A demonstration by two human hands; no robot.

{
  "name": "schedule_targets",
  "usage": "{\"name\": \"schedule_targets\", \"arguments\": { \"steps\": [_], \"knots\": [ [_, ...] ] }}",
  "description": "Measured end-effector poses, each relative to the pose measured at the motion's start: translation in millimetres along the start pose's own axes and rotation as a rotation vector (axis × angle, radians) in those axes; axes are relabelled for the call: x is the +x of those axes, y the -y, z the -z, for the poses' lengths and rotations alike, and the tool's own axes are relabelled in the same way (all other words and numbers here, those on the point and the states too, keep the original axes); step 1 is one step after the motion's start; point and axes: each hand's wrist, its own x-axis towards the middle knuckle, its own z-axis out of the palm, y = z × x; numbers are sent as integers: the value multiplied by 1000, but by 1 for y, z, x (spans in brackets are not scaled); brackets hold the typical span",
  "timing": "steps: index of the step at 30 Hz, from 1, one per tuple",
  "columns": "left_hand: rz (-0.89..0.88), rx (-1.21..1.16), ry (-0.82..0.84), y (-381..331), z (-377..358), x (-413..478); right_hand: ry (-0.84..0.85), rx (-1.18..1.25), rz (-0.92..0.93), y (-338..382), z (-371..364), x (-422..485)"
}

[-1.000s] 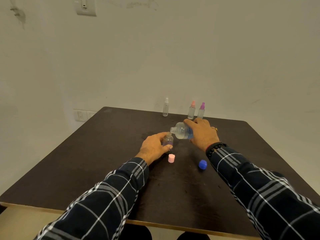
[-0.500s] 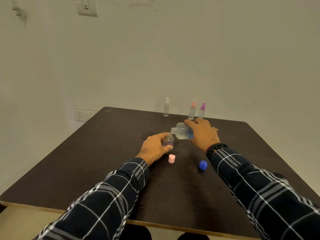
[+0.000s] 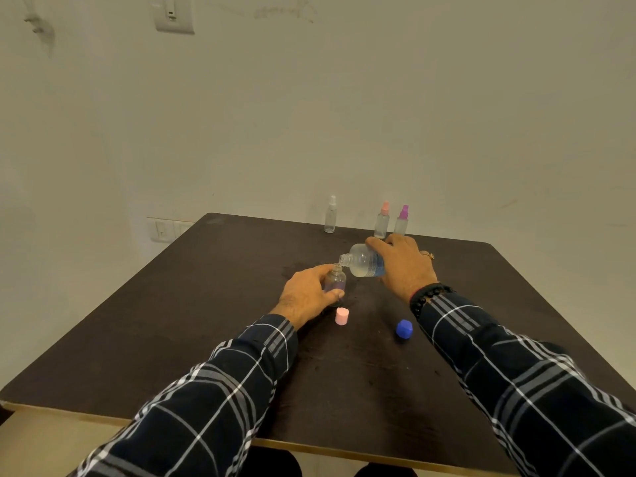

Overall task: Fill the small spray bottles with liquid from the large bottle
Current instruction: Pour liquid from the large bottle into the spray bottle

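Observation:
My left hand (image 3: pixel 307 294) grips a small clear bottle (image 3: pixel 335 281) that stands uncapped on the dark table (image 3: pixel 213 304). My right hand (image 3: pixel 404 265) holds the large clear bottle (image 3: pixel 363 260) tipped on its side, its open mouth right over the small bottle's neck. A pink cap (image 3: pixel 341 316) lies just in front of the small bottle. A blue cap (image 3: pixel 403 328) lies to the right, near my right wrist.
At the table's far edge stand three small spray bottles: one with a white top (image 3: pixel 330 215), one with a pink top (image 3: pixel 382 221), one with a purple top (image 3: pixel 402 220). A bare wall rises right behind them.
Both hands hold nearly the same pose. The large bottle stays tipped over the small bottle's neck.

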Motion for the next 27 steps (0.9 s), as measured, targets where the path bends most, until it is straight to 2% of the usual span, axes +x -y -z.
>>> {"name": "schedule_targets", "arguments": {
  "steps": [27],
  "knots": [
    [-10, 30, -9, -1, 1, -1, -16, -44, 26, 1, 6, -1]
  ]
}}
